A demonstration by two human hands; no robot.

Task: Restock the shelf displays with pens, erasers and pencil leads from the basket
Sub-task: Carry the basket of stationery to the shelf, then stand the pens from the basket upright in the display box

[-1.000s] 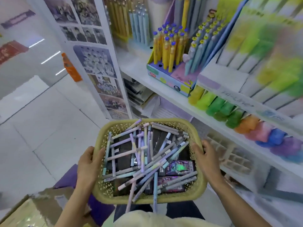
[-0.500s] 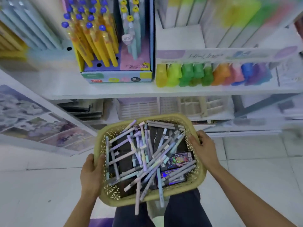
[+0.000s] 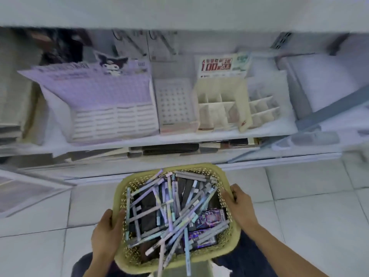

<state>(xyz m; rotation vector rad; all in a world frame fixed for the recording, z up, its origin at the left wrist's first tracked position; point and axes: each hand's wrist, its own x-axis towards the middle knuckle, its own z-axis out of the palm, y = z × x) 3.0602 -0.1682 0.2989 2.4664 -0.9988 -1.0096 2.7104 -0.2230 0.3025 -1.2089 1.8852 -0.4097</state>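
Through the head camera, I am seeing the view dropping. A second ago it was taking in the upper tier with its yellow pens and coloured highlighters; now it is looking down at a lower shelf [image 3: 179,137] across the middle of the frame.

The displays there are looking bare. A lilac stepped display [image 3: 95,90] is sitting at the upper left, a white perforated holder [image 3: 172,100] just beside it at centre, and a cream compartment stand [image 3: 217,105] and a white divided stand [image 3: 263,105] to the right. I am not making out any stock in them, though the picture is blurring with the motion.

The basket [image 3: 236,243] is staying at the lower centre, carried over the tiled floor and well apart from the shelf. The left hand [image 3: 105,234] is gripping its left wall, thumb hooking over the rim. The right hand [image 3: 239,204] is clutching the right rim with curled fingers. The pens [image 3: 159,208] are lying in a loose heap inside, over dark packs, with purple boxes [image 3: 209,216] at the right.

I am judging that this lower tier is the one to restock. Nothing is leaving the basket yet, and one hand will need freeing first.
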